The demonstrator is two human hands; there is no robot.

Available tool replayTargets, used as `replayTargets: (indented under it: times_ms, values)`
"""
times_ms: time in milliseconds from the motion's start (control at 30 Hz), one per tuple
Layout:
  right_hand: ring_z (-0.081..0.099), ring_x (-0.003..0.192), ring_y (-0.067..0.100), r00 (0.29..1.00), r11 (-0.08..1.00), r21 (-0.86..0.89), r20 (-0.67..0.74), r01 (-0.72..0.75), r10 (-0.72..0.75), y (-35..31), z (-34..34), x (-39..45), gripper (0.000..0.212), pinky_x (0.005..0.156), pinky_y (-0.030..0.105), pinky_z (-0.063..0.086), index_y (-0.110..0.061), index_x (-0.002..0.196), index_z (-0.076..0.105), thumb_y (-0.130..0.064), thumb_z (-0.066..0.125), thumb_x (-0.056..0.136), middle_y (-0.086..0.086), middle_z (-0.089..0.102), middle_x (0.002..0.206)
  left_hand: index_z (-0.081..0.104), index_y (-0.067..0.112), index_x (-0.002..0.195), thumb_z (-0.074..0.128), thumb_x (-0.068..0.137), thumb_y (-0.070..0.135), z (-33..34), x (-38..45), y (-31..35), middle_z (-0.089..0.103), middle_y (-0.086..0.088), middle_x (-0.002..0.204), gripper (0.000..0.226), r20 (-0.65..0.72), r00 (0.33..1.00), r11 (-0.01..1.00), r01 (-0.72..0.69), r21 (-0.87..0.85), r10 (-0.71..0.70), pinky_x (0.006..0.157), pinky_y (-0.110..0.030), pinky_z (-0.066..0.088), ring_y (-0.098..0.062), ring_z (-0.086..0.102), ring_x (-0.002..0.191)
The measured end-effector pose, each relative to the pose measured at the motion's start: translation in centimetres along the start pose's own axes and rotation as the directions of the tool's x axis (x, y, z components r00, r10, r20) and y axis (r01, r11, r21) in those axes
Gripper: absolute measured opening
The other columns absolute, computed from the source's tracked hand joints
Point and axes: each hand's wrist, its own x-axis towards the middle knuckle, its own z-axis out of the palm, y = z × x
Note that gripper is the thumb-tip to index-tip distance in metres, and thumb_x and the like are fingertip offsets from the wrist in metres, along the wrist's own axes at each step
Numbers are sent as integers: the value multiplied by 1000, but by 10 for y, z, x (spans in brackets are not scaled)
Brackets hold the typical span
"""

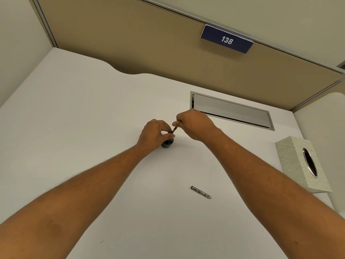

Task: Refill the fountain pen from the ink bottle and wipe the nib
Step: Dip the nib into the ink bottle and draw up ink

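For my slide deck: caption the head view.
Left hand steadies the ink bottle while the right hand holds the pen over it; a metal pen part lies nearby.

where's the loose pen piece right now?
In the head view the loose metal pen piece lies flat on the white desk, beside the right forearm, nearer the camera than the ink bottle and left of the tissue box.

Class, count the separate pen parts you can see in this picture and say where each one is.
2. One part is held in both hands above the ink bottle; one lies on the desk nearer the camera. Others may be hidden by the hands.
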Motion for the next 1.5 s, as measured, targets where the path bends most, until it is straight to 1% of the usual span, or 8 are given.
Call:
replayTargets:
  times_ms: [133,333,567,933,1100,1233,1367,1500]
  values:
    - [60,73,31,1000,999,-30,-17,-16,15,1,6,-1,42,63,35,43,-15,80,57,-47,49,106,6,59,75,84,18,94,84,85,33,0,0,-1,78,9,108,17,3,1000,1000,6,-3,-6,88,-33,43,-15,55,104]
    - [67,91,29,997,997,17,6,79,-80,6,1,-2,25,77,41,56,-20,112,68,-42,61,101,5,74,103,84,19,95,84,85,35,1,0,-1,78,10,107,19,-2,1000,1000,3,-8,-3,86,-31,41,-12,54,101]
    - [66,77,33,997,993,-107,-50,50,-56,3,10,0,40,63,36,44,-12,90,65,-44,48,108,10,70,86,84,19,94,84,85,33,0,0,0,78,11,106,17,1,1000,1000,6,-4,-6,88,-34,44,-16,56,103]
    - [67,83,31,995,992,-82,-23,99,-101,3,6,-2,33,69,39,52,-15,102,66,-45,52,105,6,72,94,84,18,98,84,86,34,-1,-1,1,78,8,109,20,-1,1000,1000,6,-1,-6,88,-32,42,-17,57,107]
    - [63,76,33,998,989,-141,-40,46,-52,1,8,-2,40,63,35,41,-13,91,63,-44,45,109,8,63,82,84,17,96,83,87,33,-2,-2,2,78,8,109,18,4,1000,1000,-6,15,6,90,-34,43,-18,57,107]
    - [66,83,34,999,972,-231,-22,38,-44,-3,9,-3,27,65,37,47,-18,112,72,-34,50,110,8,59,85,84,16,96,84,87,32,-3,-3,2,78,7,110,18,-1,1000,1000,0,4,0,92,-37,45,-19,57,107]
    - [64,79,31,1000,998,-62,-4,-2,2,0,7,-2,43,64,36,46,-13,96,66,-51,49,105,7,63,84,84,17,98,84,86,34,-2,-2,1,79,7,108,21,-11,1000,1000,-17,9,17,86,-33,42,-16,55,101]
    - [66,82,32,998,997,-51,11,55,-54,2,4,-2,30,70,40,51,-15,100,66,-42,55,104,7,71,91,84,17,97,83,86,34,-1,-1,0,79,9,107,20,-10,1000,1000,-18,6,18,82,-30,38,-10,51,96]
